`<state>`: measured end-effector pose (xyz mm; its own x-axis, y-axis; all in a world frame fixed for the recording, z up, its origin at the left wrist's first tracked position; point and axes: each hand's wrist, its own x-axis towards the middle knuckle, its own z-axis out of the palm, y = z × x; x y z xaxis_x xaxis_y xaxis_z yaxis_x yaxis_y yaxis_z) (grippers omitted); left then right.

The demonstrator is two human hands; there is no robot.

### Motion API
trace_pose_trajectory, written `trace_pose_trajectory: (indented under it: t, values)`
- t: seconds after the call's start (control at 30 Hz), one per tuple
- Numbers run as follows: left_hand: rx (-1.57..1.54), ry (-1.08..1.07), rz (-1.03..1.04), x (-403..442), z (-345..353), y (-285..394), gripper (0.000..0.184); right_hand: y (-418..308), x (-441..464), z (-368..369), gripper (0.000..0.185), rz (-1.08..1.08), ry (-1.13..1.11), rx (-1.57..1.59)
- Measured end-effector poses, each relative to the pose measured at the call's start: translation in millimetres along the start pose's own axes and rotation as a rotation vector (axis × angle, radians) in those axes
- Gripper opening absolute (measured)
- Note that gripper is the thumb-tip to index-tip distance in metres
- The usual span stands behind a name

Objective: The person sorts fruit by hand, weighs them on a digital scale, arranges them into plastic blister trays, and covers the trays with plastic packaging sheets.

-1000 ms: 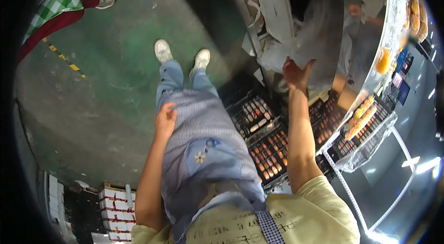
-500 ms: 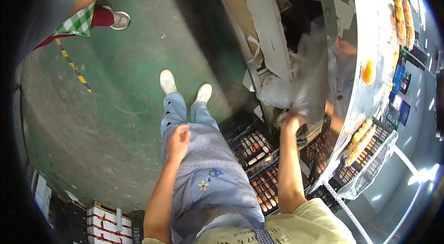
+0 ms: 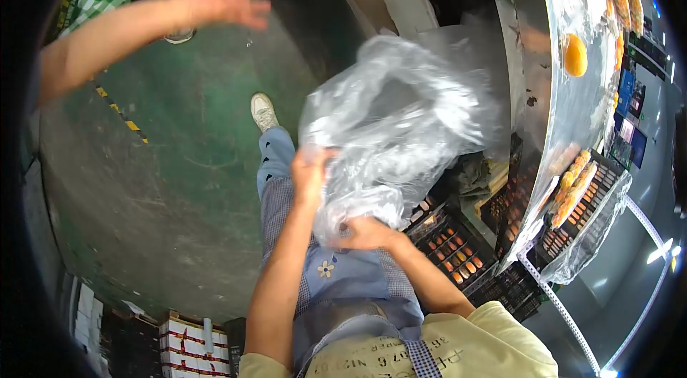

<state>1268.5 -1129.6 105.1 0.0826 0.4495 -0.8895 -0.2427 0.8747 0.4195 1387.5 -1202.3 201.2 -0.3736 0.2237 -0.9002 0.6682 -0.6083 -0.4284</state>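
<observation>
A large clear plastic bag (image 3: 401, 156), crumpled and partly puffed out, hangs in front of my apron between my two hands. My left hand (image 3: 309, 179) has its fingers closed on the bag's left edge. My right hand (image 3: 363, 233) is lower and closer to my body, closed on the gathered bottom part of the bag. Some fingertips of both hands are hidden by the film. The bag's far side is smeared by motion.
A metal table (image 3: 533, 84) on the right bears an orange round item (image 3: 575, 56) and long packed items (image 3: 575, 195). Black crates (image 3: 451, 249) stand below. Another person's outstretched hand (image 3: 229, 2) reaches in from the left. White boxes (image 3: 189, 349) are stacked behind at lower left.
My right hand has come back from beneath the table, bringing out the plastic bag. My left hand has risen to grip it. The other person's hand has come into view.
</observation>
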Motion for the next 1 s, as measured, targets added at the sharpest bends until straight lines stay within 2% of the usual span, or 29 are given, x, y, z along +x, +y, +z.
trace_pose_trajectory:
  t: [0.07, 0.1, 0.13, 0.17, 0.2, 0.23, 0.27, 0.3, 0.33, 0.4, 0.43, 0.47, 0.5, 0.53, 0.6, 0.67, 0.7, 0.8, 0.83, 0.87, 0.93, 1.0]
  values:
    - [-0.039, 0.190, -0.094, -1, -40, -2, 0.018, 31, -14, -15, 0.046, -0.138, 0.025, 0.603]
    - [-0.069, 0.219, -0.082, -11, -55, 7, 0.024, 46, -21, -21, 0.035, -0.157, 0.216, 0.735]
    - [-0.095, 0.373, -0.099, -11, -68, 4, 0.030, 62, -24, -26, 0.024, -0.149, 0.570, 0.736]
    - [-0.119, 0.382, -0.125, -20, -78, 13, 0.033, 67, -22, -34, 0.017, -0.182, 0.902, 0.992]
    - [-0.144, 0.391, -0.149, -31, -86, 26, 0.036, 71, -19, -48, 0.026, -0.072, 1.179, 0.892]
    - [-0.146, 0.377, -0.106, -40, -94, 31, 0.035, 56, -8, -69, 0.054, -0.313, 1.310, 0.891]
    - [-0.144, 0.363, -0.066, -50, -104, 35, 0.033, 84, 9, -78, 0.082, -0.115, 1.378, 0.525]
    - [-0.144, 0.347, -0.025, -58, -115, 39, 0.032, 79, 24, -93, 0.084, -0.083, 1.387, 0.400]
    - [-0.170, 0.307, -0.016, -67, -130, 42, 0.030, 87, 56, -99, 0.091, -0.171, 1.332, 0.560]
    - [-0.217, 0.220, -0.003, -84, -160, 49, 0.026, 60, 112, -106, 0.090, -0.020, 0.913, 0.639]
    - [-0.225, 0.268, 0.039, -96, -161, 65, 0.023, 2, 112, -110, 0.070, 0.020, 0.717, 0.406]
    - [-0.230, 0.316, 0.081, -110, -163, 84, 0.020, -46, 117, -116, 0.047, -0.111, 0.424, 0.274]
    - [-0.235, 0.469, 0.123, -117, -172, 94, 0.020, -72, 138, -93, 0.033, -0.599, 0.473, 0.511]
    - [-0.242, 0.622, 0.172, -125, -186, 107, 0.020, -112, 139, -86, 0.029, -0.537, 0.397, 0.486]
    - [-0.277, 0.423, 0.284, -154, -232, 142, 0.022, -178, 138, -76, 0.028, -0.615, 0.334, 0.368]
    - [-0.290, 0.589, 0.384, -175, -226, 189, 0.027, -236, 108, -85, 0.029, -0.665, 0.361, 0.425]
    - [-0.183, 0.713, 0.516, -185, -208, 208, 0.031, -258, 92, -91, 0.030, -0.689, 0.372, 0.451]
    - [-0.138, 0.505, 0.682, -209, -214, 243, 0.034, -313, 55, -115, 0.034, -0.891, 0.542, 0.553]
    - [-0.141, 0.377, 0.641, -218, -211, 260, 0.036, -329, 40, -125, 0.035, -0.947, 0.564, 0.546]
    - [-0.096, 0.452, 0.622, -224, -197, 273, 0.036, -344, 30, -132, 0.034, -0.944, 0.615, 0.539]
    - [-0.045, 0.203, 0.632, -233, -191, 290, 0.036, -365, 7, -143, 0.037, -0.952, 0.783, 0.438]
    - [0.013, 0.132, 0.662, -234, -181, 309, 0.036, -380, -18, -157, 0.041, -1.014, 0.780, 0.360]
